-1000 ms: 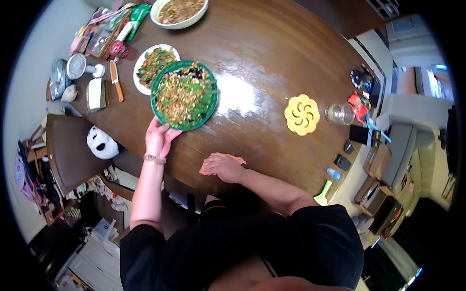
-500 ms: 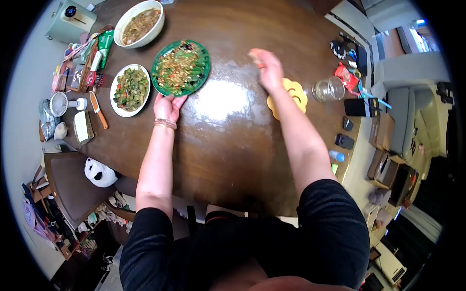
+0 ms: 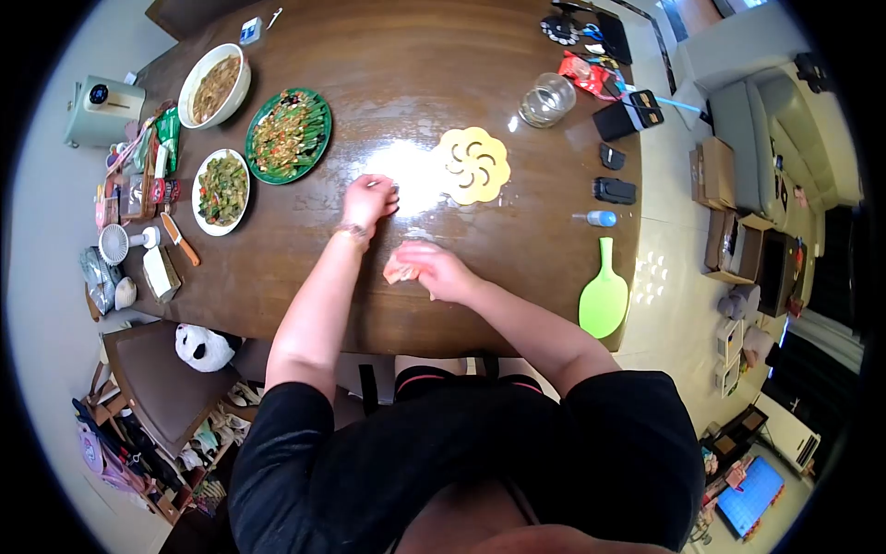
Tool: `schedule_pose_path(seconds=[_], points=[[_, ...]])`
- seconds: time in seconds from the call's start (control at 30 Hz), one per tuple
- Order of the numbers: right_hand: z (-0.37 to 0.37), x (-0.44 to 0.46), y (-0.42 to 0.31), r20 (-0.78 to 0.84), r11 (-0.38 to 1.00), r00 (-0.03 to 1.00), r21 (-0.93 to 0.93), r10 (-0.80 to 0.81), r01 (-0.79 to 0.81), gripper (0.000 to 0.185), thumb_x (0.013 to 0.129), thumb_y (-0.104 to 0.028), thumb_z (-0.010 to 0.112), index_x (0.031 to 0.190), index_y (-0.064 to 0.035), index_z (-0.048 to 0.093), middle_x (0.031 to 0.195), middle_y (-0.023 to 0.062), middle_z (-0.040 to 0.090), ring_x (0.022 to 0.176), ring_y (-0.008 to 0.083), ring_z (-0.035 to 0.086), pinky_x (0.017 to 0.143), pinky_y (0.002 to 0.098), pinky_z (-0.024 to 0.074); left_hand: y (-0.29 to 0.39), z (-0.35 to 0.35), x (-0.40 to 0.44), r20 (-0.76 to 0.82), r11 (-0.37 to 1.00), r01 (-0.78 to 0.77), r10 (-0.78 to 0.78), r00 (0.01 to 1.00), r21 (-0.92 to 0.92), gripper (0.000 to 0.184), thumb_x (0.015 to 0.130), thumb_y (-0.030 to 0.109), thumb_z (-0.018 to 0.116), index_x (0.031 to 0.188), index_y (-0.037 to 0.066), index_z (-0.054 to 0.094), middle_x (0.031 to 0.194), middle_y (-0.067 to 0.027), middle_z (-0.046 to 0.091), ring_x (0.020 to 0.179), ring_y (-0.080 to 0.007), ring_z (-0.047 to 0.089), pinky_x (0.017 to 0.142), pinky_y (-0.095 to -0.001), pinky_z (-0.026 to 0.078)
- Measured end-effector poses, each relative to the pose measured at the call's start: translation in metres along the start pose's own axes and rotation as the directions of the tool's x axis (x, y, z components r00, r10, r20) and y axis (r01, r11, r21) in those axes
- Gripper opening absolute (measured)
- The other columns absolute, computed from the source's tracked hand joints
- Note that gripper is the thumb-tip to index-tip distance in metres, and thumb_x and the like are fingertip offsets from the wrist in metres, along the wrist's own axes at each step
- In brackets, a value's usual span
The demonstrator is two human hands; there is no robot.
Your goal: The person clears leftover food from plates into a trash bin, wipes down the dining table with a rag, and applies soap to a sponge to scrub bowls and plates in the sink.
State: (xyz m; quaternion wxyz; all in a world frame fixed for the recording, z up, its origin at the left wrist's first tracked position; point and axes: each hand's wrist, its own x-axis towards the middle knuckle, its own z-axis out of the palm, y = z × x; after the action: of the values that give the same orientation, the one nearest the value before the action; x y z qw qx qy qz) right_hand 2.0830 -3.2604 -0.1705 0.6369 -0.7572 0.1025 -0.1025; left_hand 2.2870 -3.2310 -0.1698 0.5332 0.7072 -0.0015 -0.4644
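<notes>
My right hand (image 3: pixel 436 269) is closed around a crumpled pinkish wipe (image 3: pixel 399 270), low over the wet-looking table near its front edge; whether it is paper or cloth I cannot make out. Ahead and to the left, my left hand (image 3: pixel 371 200) holds nothing, its fingers loosely bent and a little apart. It is nearest to the green plate (image 3: pixel 323 152) of green vegetables with chopped topping, without touching it. Beyond both hands, to the right, lies a yellow flower-shaped trivet (image 3: pixel 473 166).
At left stand a white plate (image 3: pixel 243 214) of stir-fry and a white bowl (image 3: pixel 244 90) of food. An orange-handled knife (image 3: pixel 187 249) lies by a small fan (image 3: pixel 114 244). On the right are a glass jar (image 3: pixel 548 100), a black box (image 3: pixel 628 115) and a green paddle (image 3: pixel 604 300). The table (image 3: pixel 406 55) is brown.
My left hand has let go of the green plate and moved right of it. My right hand has come back toward me and left with the wipe, uncovering the trivet. The view has shifted.
</notes>
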Motion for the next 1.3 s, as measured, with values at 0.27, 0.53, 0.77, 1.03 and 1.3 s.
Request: schedule_pose_path(seconds=[0.27, 0.53, 0.77, 1.03, 1.3], points=[[-0.126, -0.073, 0.001, -0.554, 0.775, 0.676, 0.63, 0.487, -0.042, 0.053, 0.077, 0.012, 0.041, 0.129, 0.0023, 0.049, 0.122, 0.0106, 0.058, 0.111, 0.0185, 0.055, 0.097, 0.0292, 0.0422, 0.055, 0.147, -0.019, 0.016, 0.417, -0.11, 0.221, 0.975, 0.902, 0.102, 0.062, 0.035, 0.084, 0.143, 0.01, 0.027, 0.136, -0.0214, 0.035, 0.129, -0.0375, 0.032, 0.101, -0.0441, 0.039], [-0.192, -0.037, 0.061, -0.9, 0.884, 0.43, -0.259, -0.074, -0.39, 0.053, 0.078, 0.005, 0.046, 0.131, 0.0019, 0.044, 0.137, 0.0182, 0.042, 0.128, 0.0308, 0.04, 0.108, 0.0393, 0.0302, 0.036, 0.123, 0.029, 0.14, 0.753, -0.073, -0.026, 0.99, 0.654, 0.081, 0.061, 0.02, 0.087, 0.128, 0.0, 0.046, 0.113, -0.0165, 0.062, 0.102, -0.0261, 0.06, 0.089, -0.037, 0.048], [-0.194, 0.014, 0.088, -0.751, 0.509, 0.634, -0.624, -0.183, -0.592, 0.045, 0.081, -0.007, 0.049, 0.126, -0.0018, 0.05, 0.129, 0.0154, 0.05, 0.121, 0.034, 0.044, 0.106, 0.0424, 0.0302, 0.034, 0.008, -0.061, 0.204, 0.955, -0.013, 0.077, 0.976, -0.297, 0.041, 0.086, -0.002, 0.059, 0.125, -0.002, 0.047, 0.114, -0.0123, 0.061, 0.101, -0.0236, 0.062, 0.086, -0.037, 0.053], [0.012, 0.073, 0.02, -0.003, 0.854, 0.995, -0.514, -0.098, 0.083, 0.043, 0.077, -0.002, 0.043, 0.115, -0.0118, 0.06, 0.125, 0.0079, 0.055, 0.119, 0.0257, 0.048, 0.105, 0.0326, 0.0373, -0.021, -0.172, -0.141, -0.066, 0.84, -0.011, -0.03, 0.997, -0.543, 0.035, 0.092, 0.007, 0.054, 0.126, 0.006, 0.048, 0.12, -0.0118, 0.059, 0.108, -0.0264, 0.06, 0.09, -0.0439, 0.052], [0.041, 0.042, -0.023, 0.196, 0.794, 0.949, 0.52, 0.249, -0.316, 0.024, 0.087, 0.0, 0.046, 0.102, -0.0071, 0.063, 0.105, 0.0124, 0.064, 0.068, 0.0151, 0.057, 0.06, 0.0288, 0.0474, -0.029, -0.189, -0.16, -0.075, 0.759, 0.007, -0.073, 0.994, -0.651, 0.032, 0.095, 0.011, 0.049, 0.126, 0.007, 0.047, 0.119, -0.0125, 0.059, 0.106, -0.0294, 0.06, 0.087, -0.0475, 0.053]])
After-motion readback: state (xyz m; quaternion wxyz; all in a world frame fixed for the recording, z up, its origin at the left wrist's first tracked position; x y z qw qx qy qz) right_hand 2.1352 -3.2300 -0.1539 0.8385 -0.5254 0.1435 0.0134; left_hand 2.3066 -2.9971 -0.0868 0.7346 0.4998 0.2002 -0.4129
